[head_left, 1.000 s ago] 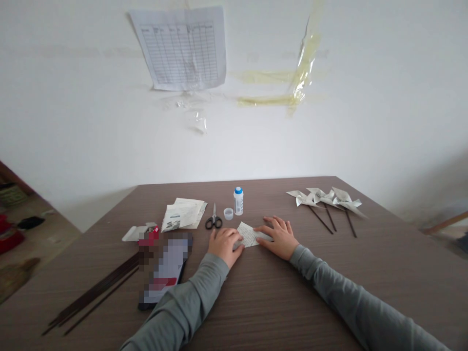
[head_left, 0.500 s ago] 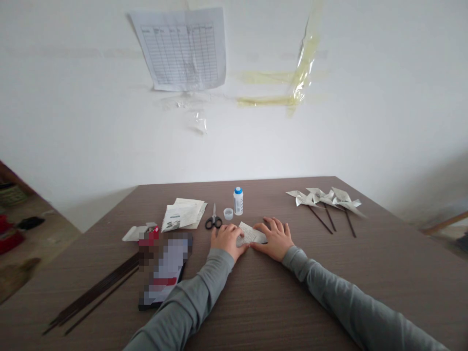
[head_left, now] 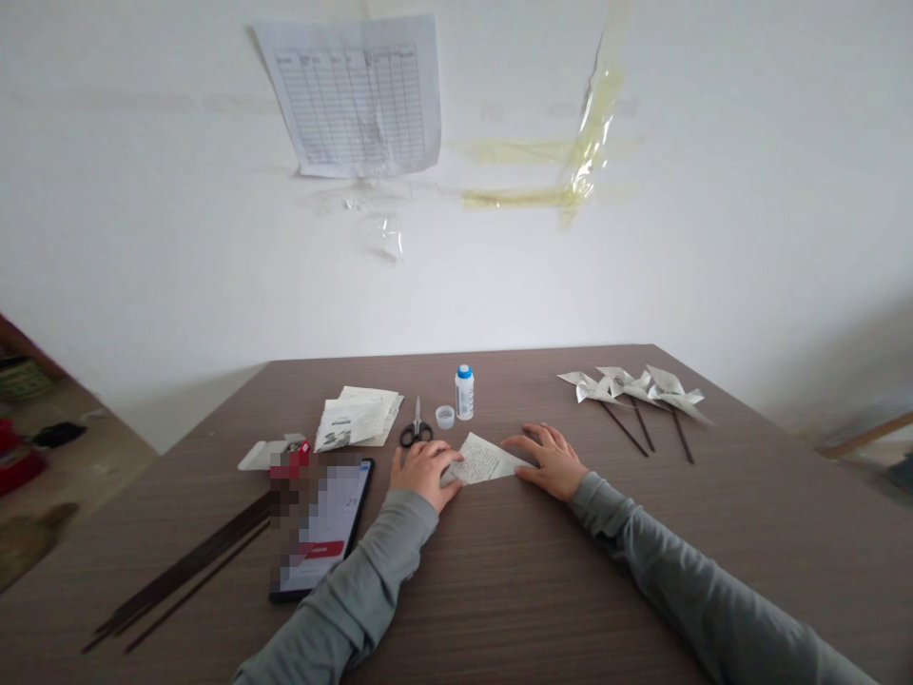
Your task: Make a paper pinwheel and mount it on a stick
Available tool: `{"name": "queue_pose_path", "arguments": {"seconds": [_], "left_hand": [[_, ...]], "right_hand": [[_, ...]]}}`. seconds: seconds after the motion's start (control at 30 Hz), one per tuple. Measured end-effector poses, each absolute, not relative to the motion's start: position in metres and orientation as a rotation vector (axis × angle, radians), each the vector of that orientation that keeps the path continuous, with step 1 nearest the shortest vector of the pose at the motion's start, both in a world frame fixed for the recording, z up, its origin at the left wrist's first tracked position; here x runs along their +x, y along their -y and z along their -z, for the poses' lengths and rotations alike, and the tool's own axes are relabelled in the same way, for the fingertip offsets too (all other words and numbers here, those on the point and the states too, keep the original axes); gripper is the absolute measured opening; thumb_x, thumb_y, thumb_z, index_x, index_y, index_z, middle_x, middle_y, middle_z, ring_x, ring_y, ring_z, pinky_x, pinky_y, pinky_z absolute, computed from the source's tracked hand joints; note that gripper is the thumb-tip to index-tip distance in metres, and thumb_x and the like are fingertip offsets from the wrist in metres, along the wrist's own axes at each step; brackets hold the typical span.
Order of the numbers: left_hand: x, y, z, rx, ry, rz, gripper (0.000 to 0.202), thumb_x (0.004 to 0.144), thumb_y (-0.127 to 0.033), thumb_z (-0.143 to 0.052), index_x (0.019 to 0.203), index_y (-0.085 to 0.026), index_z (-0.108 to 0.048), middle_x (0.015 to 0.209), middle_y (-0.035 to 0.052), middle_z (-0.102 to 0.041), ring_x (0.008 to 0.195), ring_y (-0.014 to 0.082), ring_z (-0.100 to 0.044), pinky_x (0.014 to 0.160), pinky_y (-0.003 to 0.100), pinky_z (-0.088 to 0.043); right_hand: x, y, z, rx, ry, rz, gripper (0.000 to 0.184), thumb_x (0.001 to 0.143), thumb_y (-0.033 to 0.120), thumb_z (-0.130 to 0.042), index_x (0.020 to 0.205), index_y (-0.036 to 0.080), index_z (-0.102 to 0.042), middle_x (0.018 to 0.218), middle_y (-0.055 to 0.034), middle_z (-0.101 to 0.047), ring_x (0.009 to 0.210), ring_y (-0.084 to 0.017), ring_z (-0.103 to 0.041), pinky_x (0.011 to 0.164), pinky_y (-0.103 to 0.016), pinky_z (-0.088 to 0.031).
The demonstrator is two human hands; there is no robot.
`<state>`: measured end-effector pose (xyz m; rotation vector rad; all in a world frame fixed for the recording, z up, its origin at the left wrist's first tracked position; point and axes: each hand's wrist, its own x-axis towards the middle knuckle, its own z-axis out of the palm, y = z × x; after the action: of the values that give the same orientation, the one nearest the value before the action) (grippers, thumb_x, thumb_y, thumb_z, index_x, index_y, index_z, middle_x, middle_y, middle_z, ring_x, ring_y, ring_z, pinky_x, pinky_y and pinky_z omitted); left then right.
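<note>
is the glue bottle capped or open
Open. The small glue bottle stands upright, its blue tip exposed, and its clear cap sits apart on the table beside it, next to the scissors.

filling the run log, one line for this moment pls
left hand: pressing folded paper | right hand: pressing paper's right corner | on table

The person wears a long-sleeved top of plain grey-green cloth, soft and slightly wrinkled along both forearms. Each sleeve runs down to the wrist and ends in a snug cuff. The left hand (head_left: 422,470) and the right hand (head_left: 551,458) are bare, with no rings, watch or gloves to be seen. The fingers (head_left: 529,440) are uncovered. No print or logo shows on the cloth.
</note>
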<state>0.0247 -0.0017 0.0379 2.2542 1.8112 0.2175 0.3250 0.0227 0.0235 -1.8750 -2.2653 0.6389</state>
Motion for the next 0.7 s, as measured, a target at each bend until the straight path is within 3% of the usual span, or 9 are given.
{"name": "queue_pose_path", "arguments": {"seconds": [0.27, 0.47, 0.7], "left_hand": [[0.004, 0.005, -0.040, 2.229, -1.864, -0.190, 0.048, 0.111, -0.034, -0.087, 0.157, -0.046, -0.096, 0.184, 0.0066, -0.083, 0.179, 0.0493, -0.066, 0.154, 0.087, -0.042], [-0.004, 0.007, -0.039, 2.226, -1.916, -0.185, 0.046, 0.110, -0.037, -0.090, 0.154, -0.048, -0.098, 0.184, 0.0056, -0.083, 0.179, 0.0507, -0.067, 0.154, 0.086, -0.044], [-0.010, 0.002, -0.038, 2.224, -1.873, -0.156, 0.049, 0.110, -0.034, -0.089, 0.156, -0.050, -0.098, 0.188, 0.0063, -0.080, 0.183, 0.0532, -0.062, 0.153, 0.093, -0.041]], "right_hand": [[0.351, -0.040, -0.005, -1.758, 2.322, -0.621, 0.069, 0.108, 0.034, -0.079, 0.177, 0.043, -0.084, 0.202, -0.0109, -0.061, 0.201, -0.048, -0.034, 0.164, -0.071, -0.024], [0.356, -0.050, 0.015, -1.695, 2.320, -0.578, 0.058, 0.104, 0.033, -0.081, 0.159, 0.043, -0.097, 0.196, -0.0098, -0.069, 0.197, -0.051, -0.038, 0.162, -0.078, -0.024], [0.364, -0.057, 0.013, -1.682, 2.420, -0.585, 0.060, 0.107, 0.033, -0.080, 0.163, 0.047, -0.095, 0.200, -0.0092, -0.065, 0.196, -0.053, -0.039, 0.161, -0.085, -0.022]]}}
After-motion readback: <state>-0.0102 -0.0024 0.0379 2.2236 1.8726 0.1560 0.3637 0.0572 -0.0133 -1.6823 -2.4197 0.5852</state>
